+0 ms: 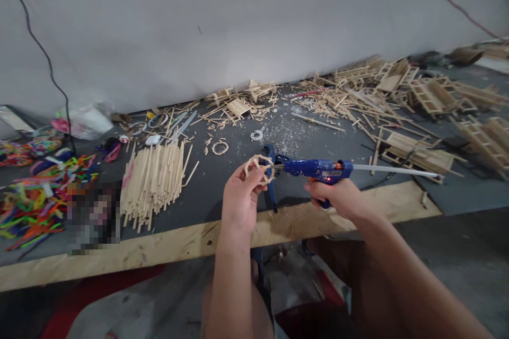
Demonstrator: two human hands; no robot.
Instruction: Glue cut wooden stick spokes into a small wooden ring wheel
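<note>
Between the fingers and thumb of my left hand [243, 190] is a small ring of short wooden sticks [260, 158]. My right hand [332, 193] is wrapped round the handle of a blue hot glue gun [308, 168], which points left. Its nozzle tip meets the near side of the wooden ring; exact contact is too small to tell. A long white glue stick [393, 170] juts out of the gun's back, and a small orange-red light glows on its body. Behind the ring a dark blue clamp [271, 190] sits at the table edge.
A bundle of wooden sticks [153, 185] lies left of my hands, beside colourful pipe cleaners [35, 201]. Another wooden ring [220, 148] and a white perforated ring [256, 135] lie beyond. Stick offcuts [338, 103] and small wooden chair-like frames [417, 151] spread over the right side.
</note>
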